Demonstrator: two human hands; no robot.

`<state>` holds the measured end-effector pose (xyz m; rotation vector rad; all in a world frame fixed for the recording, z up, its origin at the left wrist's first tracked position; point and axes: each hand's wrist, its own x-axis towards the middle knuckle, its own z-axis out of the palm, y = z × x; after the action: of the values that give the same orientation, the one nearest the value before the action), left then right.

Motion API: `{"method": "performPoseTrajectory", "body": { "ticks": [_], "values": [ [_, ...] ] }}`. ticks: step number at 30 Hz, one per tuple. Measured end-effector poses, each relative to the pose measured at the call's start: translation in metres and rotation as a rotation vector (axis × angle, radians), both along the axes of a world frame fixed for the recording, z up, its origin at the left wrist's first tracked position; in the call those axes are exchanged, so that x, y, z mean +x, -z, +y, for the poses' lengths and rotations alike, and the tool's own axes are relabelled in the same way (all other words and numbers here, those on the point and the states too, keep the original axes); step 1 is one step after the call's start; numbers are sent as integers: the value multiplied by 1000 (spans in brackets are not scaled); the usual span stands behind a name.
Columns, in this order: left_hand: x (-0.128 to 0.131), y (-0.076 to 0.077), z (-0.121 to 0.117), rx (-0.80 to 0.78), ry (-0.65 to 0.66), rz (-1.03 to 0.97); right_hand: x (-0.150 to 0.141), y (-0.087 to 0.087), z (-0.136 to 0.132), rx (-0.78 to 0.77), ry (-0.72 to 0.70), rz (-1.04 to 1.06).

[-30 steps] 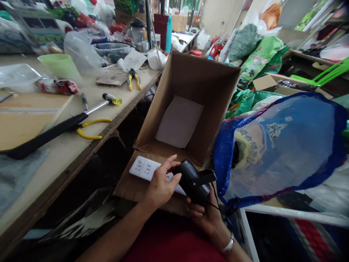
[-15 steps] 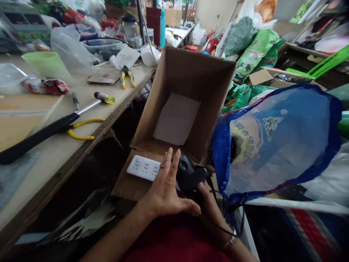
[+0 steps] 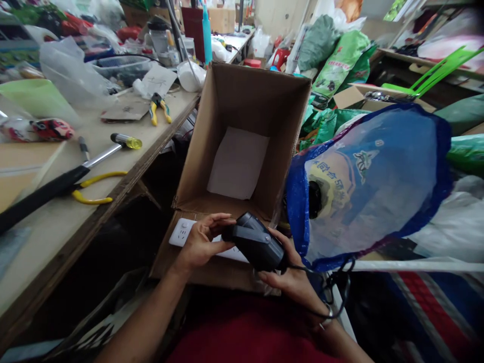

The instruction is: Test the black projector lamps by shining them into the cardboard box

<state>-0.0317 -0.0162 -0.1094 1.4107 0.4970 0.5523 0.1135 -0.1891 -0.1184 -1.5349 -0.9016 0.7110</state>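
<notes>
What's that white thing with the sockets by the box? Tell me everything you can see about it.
It is a white plastic power strip, a long, flat bar with sockets along its upper face. It lies flat on the folded-down near flap of a brown cardboard box. Much of it is hidden behind the person's left hand and a black plastic device, and no cable shows. Whether the hand or the device touches it cannot be told.
</notes>
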Motion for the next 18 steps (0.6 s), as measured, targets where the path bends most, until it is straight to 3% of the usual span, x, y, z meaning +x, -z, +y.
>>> {"method": "performPoseTrajectory", "body": {
  "ticks": [5, 9, 11, 15, 18],
  "values": [
    [4, -5, -16, 372, 86, -63, 5, 1, -6, 8, -79, -163],
    [9, -17, -19, 424, 129, -106, 9, -2, -12, 29, -134, -229],
    [12, -31, -23, 443, 72, -142, 11, -14, -13, 79, -153, -246],
    [16, -60, -43, 445, -48, -142, 9, -53, -23, 113, -199, -197],
    [23, -60, -55, 388, -14, -130, 10, -73, -44, 92, -197, -182]
  ]
}}
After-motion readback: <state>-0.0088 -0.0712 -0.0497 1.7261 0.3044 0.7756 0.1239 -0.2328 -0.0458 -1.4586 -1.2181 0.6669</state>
